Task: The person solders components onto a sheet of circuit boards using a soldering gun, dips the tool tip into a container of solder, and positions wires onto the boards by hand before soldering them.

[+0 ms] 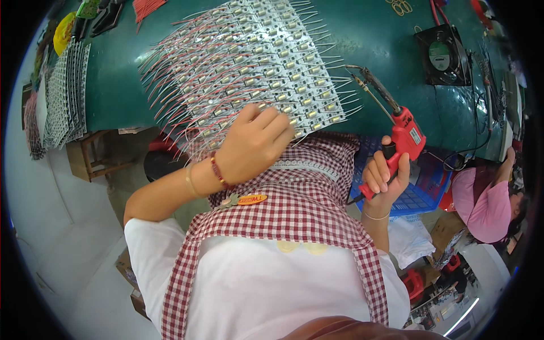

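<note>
The LED panel, with red and white wires sticking out at its sides, lies on the green table. The left hand rests on the panel's near edge, fingers bent, pressing down and gripping nothing. Right of the panel, the right hand is closed around the red soldering gun, tip toward the panel. A black fan stands further right.

Big sheet of small LED boards, rows of white strips with red and grey wires fanning out, lying flat on the green bench. Red pistol-grip soldering iron held upright-ish, tip probably just clear of the boards.
</note>
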Tool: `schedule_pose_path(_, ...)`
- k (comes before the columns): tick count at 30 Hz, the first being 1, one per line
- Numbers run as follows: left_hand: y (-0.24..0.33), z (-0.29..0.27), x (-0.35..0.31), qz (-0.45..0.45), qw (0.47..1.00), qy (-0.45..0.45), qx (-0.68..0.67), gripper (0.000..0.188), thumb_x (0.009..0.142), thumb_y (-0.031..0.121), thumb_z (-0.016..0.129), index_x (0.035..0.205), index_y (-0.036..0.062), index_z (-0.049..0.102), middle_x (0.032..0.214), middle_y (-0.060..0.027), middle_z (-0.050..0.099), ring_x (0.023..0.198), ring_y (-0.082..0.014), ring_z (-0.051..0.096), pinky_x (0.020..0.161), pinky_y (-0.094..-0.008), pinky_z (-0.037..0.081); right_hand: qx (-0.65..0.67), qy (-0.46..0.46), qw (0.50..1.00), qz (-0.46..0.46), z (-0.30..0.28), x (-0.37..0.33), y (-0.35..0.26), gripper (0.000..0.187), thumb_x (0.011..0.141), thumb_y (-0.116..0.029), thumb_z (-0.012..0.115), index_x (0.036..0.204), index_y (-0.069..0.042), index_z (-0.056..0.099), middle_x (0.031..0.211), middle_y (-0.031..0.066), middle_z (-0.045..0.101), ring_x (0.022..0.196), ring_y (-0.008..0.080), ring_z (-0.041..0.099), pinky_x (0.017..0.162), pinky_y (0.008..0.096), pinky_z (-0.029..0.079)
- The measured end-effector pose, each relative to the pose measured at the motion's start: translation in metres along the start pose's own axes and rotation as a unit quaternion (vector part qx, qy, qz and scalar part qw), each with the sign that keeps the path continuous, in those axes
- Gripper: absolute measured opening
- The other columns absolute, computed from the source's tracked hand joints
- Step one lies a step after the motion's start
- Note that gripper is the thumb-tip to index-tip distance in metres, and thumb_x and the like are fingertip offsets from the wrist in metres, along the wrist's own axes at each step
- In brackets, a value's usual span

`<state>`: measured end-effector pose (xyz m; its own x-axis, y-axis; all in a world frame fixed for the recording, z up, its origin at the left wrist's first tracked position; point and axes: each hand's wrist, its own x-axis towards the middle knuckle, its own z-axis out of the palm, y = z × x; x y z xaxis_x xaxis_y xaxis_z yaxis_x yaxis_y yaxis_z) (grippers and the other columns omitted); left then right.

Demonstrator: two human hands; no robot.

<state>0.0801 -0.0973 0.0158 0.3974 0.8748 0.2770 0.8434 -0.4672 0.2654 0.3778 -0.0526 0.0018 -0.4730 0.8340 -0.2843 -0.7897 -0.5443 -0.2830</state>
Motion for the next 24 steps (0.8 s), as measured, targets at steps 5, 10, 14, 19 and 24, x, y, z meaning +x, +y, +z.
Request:
schedule_pose_path(5, -0.015, -0.046, -0.006, -0.075, 0.997, -0.019, 0.01, 0.012, 0.076, 0.009, 0.067, 0.087, 0.0091, 0.067, 0.081, -0.0038, 0.053, 0.082, -0.0224, 0.057, 0.075, -0.0374, 0.042, 0.037, -0.025, 0.999, 0.021, 0.003, 0.02, -0.009, 0.051, 0.107, -0.039, 0.047, 0.133, 0.005, 0.042, 0.065, 0.006, 0.048, 0.043, 0.0112, 0.041, 0.04, 0.0267, 0.041)
schedule_pose_path(10, -0.085, -0.053, 0.032, -0.154, 0.987, 0.038, 0.012, 0.008, 0.085, 0.011, 0.07, 0.084, 0.0071, 0.063, 0.082, -0.0073, 0.058, 0.083, -0.0285, 0.058, 0.076, -0.0413, 0.043, 0.009, -0.008, 1.0, -0.015, 0.013, 0.03, -0.011, 0.048, 0.106, -0.034, 0.05, 0.132, 0.005, 0.038, 0.063, 0.0068, 0.048, 0.042, 0.0118, 0.046, 0.04, 0.0266, 0.044)
schedule_pose_path(14, -0.17, -0.002, 0.125, -0.103, 0.979, 0.165, 0.057, 0.014, 0.086, 0.022, 0.071, 0.082, 0.009, 0.065, 0.085, -0.0059, 0.063, 0.085, -0.0272, 0.061, 0.076, -0.0415, 0.044, -0.019, -0.029, 0.999, -0.036, 0.023, 0.036, -0.013, 0.05, 0.106, -0.038, 0.048, 0.131, 0.005, 0.043, 0.061, 0.0061, 0.047, 0.04, 0.0114, 0.041, 0.037, 0.0263, 0.039)
schedule_pose_path(19, -0.257, 0.056, 0.191, -0.174, 0.967, 0.131, 0.131, 0.02, 0.085, 0.033, 0.074, 0.086, 0.0137, 0.067, 0.092, -0.0034, 0.065, 0.098, -0.0242, 0.062, 0.083, -0.0454, 0.042, -0.056, -0.045, 0.996, -0.06, 0.032, 0.045, -0.005, 0.05, 0.105, -0.039, 0.049, 0.131, 0.004, 0.043, 0.061, 0.0064, 0.049, 0.038, 0.0119, 0.04, 0.037, 0.0267, 0.041)
schedule_pose_path(24, -0.231, 0.049, 0.221, -0.201, 0.963, 0.16, 0.078, 0.027, 0.081, 0.032, 0.079, 0.095, 0.0121, 0.067, 0.099, -0.0062, 0.065, 0.103, -0.0287, 0.062, 0.084, -0.0461, 0.045, -0.104, -0.021, 0.982, -0.158, 0.035, 0.037, -0.018, 0.05, 0.105, -0.036, 0.051, 0.133, 0.005, 0.04, 0.063, 0.0063, 0.049, 0.042, 0.0117, 0.045, 0.038, 0.0262, 0.043)
